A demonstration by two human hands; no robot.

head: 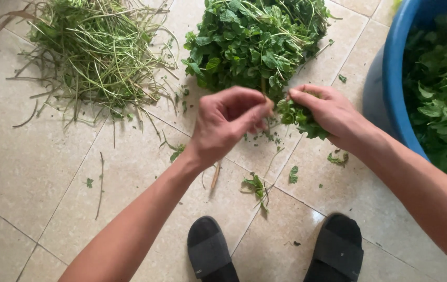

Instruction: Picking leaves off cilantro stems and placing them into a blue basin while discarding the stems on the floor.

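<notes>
Two bare hands meet over the floor (pixel 40 172), and they are ours. We hold a small bunch (pixel 300 117) of green leaves in our right hand (pixel 328 115), with the fingers closed tight around it. The bunch sticks out on the thumb side and below the hand. Our left hand (pixel 228 122) is just beside it, with the thumb and first finger pinched together on a thin stem (pixel 266 112) that comes out of the bunch. The other fingers of that hand are curled in. Behind the hands, near the top edge of the floor, lies a big leaf pile (pixel 254 42), dark green and thick. To the left of it, in the top left corner, lies a stem pile (pixel 93 52), made of thin pale stalks with few leaves. The two piles are apart, with bare tile between them. At the right edge stands a blue tub (pixel 393 78), and it is full of more greens (pixel 442 99). Small scraps (pixel 257 185) of leaf and stalk lie on the tiles under our hands and near our feet. At the bottom edge we see two black sandals (pixel 210 250), one under each arm. The floor is made of pale square tiles with thin dark lines between them.
</notes>
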